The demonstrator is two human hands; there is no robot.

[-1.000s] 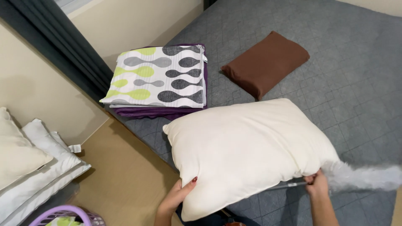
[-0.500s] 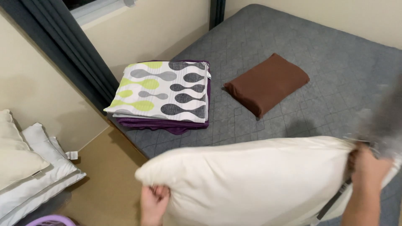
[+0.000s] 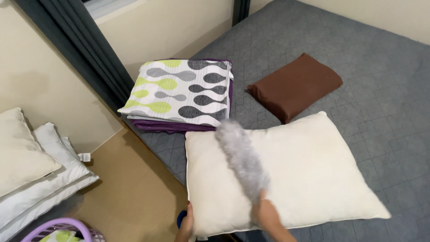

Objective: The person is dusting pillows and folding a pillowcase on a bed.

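Right hand (image 3: pixel 268 214) grasping grey duster (image 3: pixel 242 159) across cream pillow (image 3: pixel 309 170); left hand (image 3: pixel 186 224) seemingly gripping pillow's 7 o'clock corner, partly cut off.

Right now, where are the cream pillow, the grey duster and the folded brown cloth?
cream pillow (image 3: pixel 309 175), head view, bare middle of its top face.
grey duster (image 3: pixel 239 157), head view, middle of the fluffy head.
folded brown cloth (image 3: pixel 295 85), head view, centre of its top.
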